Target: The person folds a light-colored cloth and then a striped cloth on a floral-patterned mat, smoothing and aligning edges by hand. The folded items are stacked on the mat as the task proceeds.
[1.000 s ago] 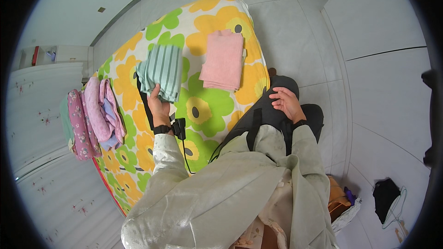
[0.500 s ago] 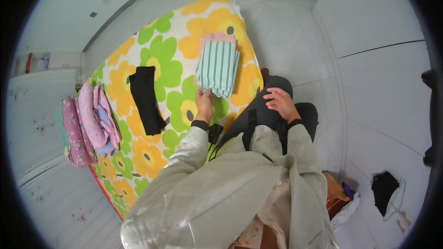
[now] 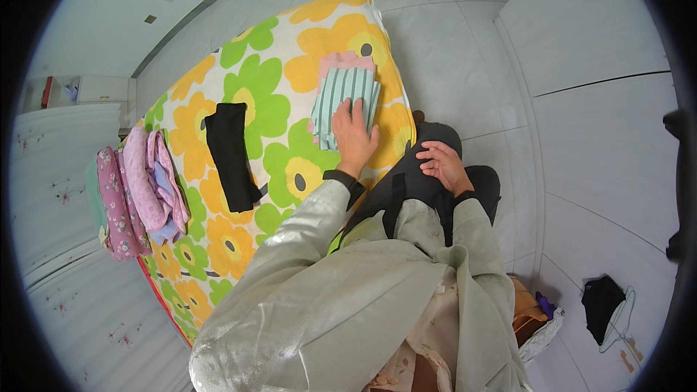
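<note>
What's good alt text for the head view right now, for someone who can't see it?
A person's left hand rests on a folded green-striped cloth stacked on a folded pink cloth, atop a flower-patterned bedspread. The right hand is empty. To the left lie a folded black garment and, farther over, a pile of pink fabrics.

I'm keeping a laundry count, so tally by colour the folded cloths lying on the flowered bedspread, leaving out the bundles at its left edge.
Mint-green striped cloth, under the left hand: 1
Pink cloth, partly covered by the striped one: 1
Black cloth: 1
Total: 3
</note>
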`<state>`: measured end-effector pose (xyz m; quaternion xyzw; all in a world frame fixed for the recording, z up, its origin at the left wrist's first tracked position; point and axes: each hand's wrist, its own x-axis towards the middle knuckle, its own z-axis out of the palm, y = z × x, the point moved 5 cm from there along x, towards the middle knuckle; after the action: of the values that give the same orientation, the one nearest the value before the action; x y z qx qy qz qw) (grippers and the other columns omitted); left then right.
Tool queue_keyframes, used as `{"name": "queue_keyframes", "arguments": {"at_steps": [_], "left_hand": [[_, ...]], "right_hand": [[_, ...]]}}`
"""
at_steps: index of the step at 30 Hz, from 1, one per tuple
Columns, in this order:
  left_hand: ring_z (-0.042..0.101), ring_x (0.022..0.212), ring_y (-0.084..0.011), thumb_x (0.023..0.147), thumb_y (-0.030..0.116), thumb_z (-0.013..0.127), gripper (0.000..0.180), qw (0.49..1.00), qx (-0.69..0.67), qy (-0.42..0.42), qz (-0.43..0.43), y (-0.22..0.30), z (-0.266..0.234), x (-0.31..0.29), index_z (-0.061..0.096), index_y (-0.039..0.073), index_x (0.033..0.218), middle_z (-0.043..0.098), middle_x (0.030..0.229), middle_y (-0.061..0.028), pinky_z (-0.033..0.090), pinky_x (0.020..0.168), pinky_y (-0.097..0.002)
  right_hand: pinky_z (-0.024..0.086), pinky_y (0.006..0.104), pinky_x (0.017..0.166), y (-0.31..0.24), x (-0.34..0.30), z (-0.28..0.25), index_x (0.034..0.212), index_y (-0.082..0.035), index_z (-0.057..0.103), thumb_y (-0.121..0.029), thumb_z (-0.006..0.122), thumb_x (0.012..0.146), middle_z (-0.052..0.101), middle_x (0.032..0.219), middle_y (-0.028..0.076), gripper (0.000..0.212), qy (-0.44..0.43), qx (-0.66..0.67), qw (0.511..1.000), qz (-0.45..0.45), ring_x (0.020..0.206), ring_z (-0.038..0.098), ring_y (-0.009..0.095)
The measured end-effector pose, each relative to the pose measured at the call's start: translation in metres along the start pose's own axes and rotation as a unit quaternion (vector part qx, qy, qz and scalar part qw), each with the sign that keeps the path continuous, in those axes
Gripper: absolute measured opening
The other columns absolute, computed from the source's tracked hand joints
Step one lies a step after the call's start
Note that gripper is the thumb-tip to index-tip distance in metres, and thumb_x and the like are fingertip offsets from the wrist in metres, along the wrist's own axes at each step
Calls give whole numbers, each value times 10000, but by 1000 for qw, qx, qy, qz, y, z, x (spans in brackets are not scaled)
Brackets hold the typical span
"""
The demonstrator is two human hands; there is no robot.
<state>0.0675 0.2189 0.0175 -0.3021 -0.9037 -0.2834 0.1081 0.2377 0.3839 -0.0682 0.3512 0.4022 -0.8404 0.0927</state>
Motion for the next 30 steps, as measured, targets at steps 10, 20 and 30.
{"name": "queue_keyframes", "arguments": {"at_steps": [10,20,30], "left_hand": [[490,1151,-375,819,40,512,388,989,-133,0,-58,-46,18,-3,521,-30,1201,539,1225,-220,355,1020,-405],[593,1020,-219,935,175,502,326,588,-729,19,-350,-116,-62,6,516,29,1226,611,1147,-87,448,912,-373],[588,901,-210,838,89,561,344,716,-247,58,-650,-260,-75,-148,544,-7,1168,617,1003,-99,470,752,-334]], "right_hand": [[548,259,633,-1,1,0,1159,-64,555,-190,490,949,671,957,103,254,3,-2,1000,7,703,656,154],[545,256,633,-2,-1,1,1152,-65,565,-190,491,948,669,966,102,251,4,0,1000,1,711,654,154],[555,248,623,-1,3,-1,1183,-56,542,-180,469,957,666,1002,118,267,-23,16,1000,-5,706,661,141]]}}
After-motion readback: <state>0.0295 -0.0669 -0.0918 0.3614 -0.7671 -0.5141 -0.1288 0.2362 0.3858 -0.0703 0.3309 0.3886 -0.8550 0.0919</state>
